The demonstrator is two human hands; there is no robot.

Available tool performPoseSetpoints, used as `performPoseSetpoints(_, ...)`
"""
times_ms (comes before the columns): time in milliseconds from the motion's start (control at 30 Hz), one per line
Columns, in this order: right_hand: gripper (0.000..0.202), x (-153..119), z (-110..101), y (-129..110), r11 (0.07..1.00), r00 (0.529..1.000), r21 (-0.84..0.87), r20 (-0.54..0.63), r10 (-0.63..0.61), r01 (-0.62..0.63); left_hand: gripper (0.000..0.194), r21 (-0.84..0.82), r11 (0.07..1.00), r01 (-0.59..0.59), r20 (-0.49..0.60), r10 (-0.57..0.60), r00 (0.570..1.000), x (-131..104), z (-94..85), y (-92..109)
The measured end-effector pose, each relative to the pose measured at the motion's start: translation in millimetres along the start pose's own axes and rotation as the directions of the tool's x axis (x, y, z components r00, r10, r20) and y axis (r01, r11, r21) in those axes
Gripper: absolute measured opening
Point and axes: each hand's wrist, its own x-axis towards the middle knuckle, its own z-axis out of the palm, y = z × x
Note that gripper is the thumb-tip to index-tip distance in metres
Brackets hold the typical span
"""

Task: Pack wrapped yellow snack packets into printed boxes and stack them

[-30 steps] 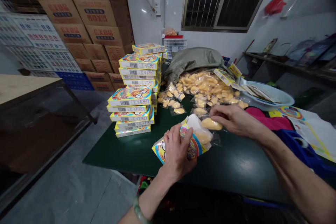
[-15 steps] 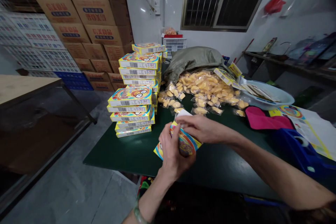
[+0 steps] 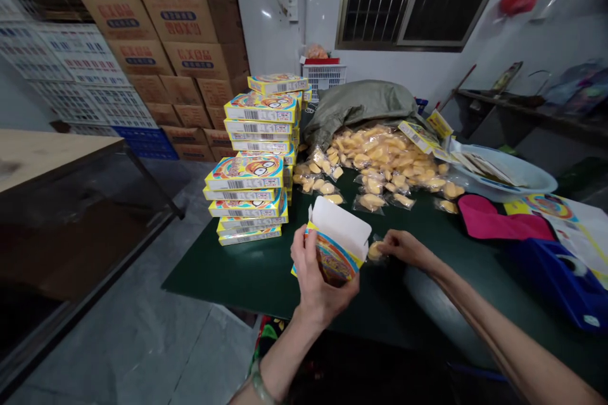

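My left hand [image 3: 319, 278] is wrapped round a colourful carton [image 3: 335, 256], tilted above the green table. Its white flap [image 3: 339, 221] stands up and the top is open; the inside is hidden from me. Just right of the carton, my right hand [image 3: 403, 248] pinches a small clear packet [image 3: 375, 250] with a yellow piece in it. Beyond both hands lies a heap of similar yellow packets [image 3: 384, 158], spilling from a grey-green sack [image 3: 365, 104]. To the left stand stacks of closed cartons [image 3: 247, 174].
On the right are a pink cloth-like piece [image 3: 498, 221], a blue tape dispenser [image 3: 546, 278] and a light blue basin [image 3: 527, 180] with flat cartons. Brown boxes [image 3: 175, 19] are piled behind on the left. A second table [image 3: 52, 152] stands at the left.
My right hand has left the carton's top and moved right, where it now pinches a packet. The carton's flap, earlier covered by the fingers, stands up in view. My left hand keeps its hold.
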Motion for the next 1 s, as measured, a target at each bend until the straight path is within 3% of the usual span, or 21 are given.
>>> performPoseSetpoints(100,0.036,-13.9,-26.1,-14.2,0.966,0.997,0.247,-0.041,-0.065,0.074,0.097,0.048,0.999,-0.018,0.029,0.017,0.999,2.0,0.0,0.9)
performPoseSetpoints(200,0.038,-41.4,-70.3,-45.6,0.774,0.941,0.565,-0.320,-0.113,0.285,0.094,0.112,0.993,-0.036,0.076,0.027,0.997,2.7,1.2,2.3)
performPoseSetpoints(267,0.034,-60.7,-93.5,-75.1,0.732,0.865,0.522,-0.468,-0.183,0.437,0.092,0.142,0.988,-0.064,0.117,0.047,0.992,3.3,3.9,5.6)
performPoseSetpoints(333,0.026,-73.5,-102.9,-105.7,0.809,0.802,0.292,-0.501,-0.324,0.509,0.092,0.159,0.982,-0.100,0.149,0.076,0.986,3.7,7.2,10.7)
performPoseSetpoints(400,0.016,-76.6,-98.3,-131.2,0.866,0.795,-0.015,-0.388,-0.466,0.500,0.092,0.162,0.978,-0.127,0.159,0.101,0.982,3.3,9.4,15.9)
performPoseSetpoints(467,0.011,-72.9,-84.5,-148.6,0.851,0.837,-0.289,-0.213,-0.504,0.439,0.092,0.162,0.975,-0.151,0.155,0.126,0.980,1.8,9.9,19.3)
performPoseSetpoints(533,0.008,-68.8,-67.6,-159.0,0.785,0.865,-0.435,-0.029,-0.501,0.441,0.092,0.156,0.975,-0.157,0.149,0.134,0.980,-0.3,8.5,19.7)
performPoseSetpoints(567,0.008,-68.4,-59.6,-162.2,0.752,0.850,-0.435,0.063,-0.523,0.495,0.092,0.151,0.977,-0.150,0.146,0.128,0.981,-1.2,7.1,18.5)
performPoseSetpoints(600,0.010,-69.1,-52.7,-164.4,0.717,0.803,-0.377,0.158,-0.574,0.586,0.092,0.146,0.981,-0.131,0.143,0.110,0.984,-1.8,5.2,16.5)
performPoseSetpoints(667,0.019,-71.9,-43.3,-164.8,0.636,0.648,-0.135,0.239,-0.723,0.760,0.094,0.126,0.989,-0.072,0.126,0.057,0.990,-2.3,-0.3,9.8)
performPoseSetpoints(700,0.024,-72.0,-41.1,-162.4,0.603,0.593,-0.004,0.186,-0.784,0.798,0.095,0.115,0.993,-0.035,0.103,0.023,0.994,-2.1,-4.0,5.3)
performPoseSetpoints(733,0.028,-69.7,-40.2,-158.0,0.584,0.578,0.106,0.084,-0.812,0.805,0.096,0.105,0.994,0.008,0.074,-0.016,0.997,-1.7,-8.2,0.5)
performPoseSetpoints(767,0.030,-63.9,-40.3,-151.4,0.592,0.609,0.182,-0.047,-0.792,0.785,0.096,0.097,0.994,0.049,0.041,-0.054,0.998,-1.3,-12.7,-4.6)
performPoseSetpoints(800,0.032,-54.0,-40.6,-142.8,0.644,0.677,0.213,-0.179,-0.713,0.735,0.097,0.095,0.992,0.086,0.006,-0.087,0.996,-1.0,-17.3,-9.4)
performPoseSetpoints(867,0.032,-22.4,-39.1,-122.4,0.807,0.808,0.198,-0.356,-0.469,0.556,0.098,0.102,0.985,0.142,-0.048,-0.138,0.989,-1.5,-25.5,-17.2)
performPoseSetpoints(900,0.032,-2.2,-36.1,-112.4,0.898,0.856,0.128,-0.384,-0.346,0.421,0.098,0.102,0.983,0.154,-0.058,-0.149,0.987,-2.3,-28.5,-19.7)
performPoseSetpoints(1000,0.022,60.2,-17.0,-94.8,0.965,0.924,0.024,-0.297,-0.242,0.260,0.097,0.091,0.983,0.157,-0.059,-0.152,0.987,-6.4,-31.6,-21.9)
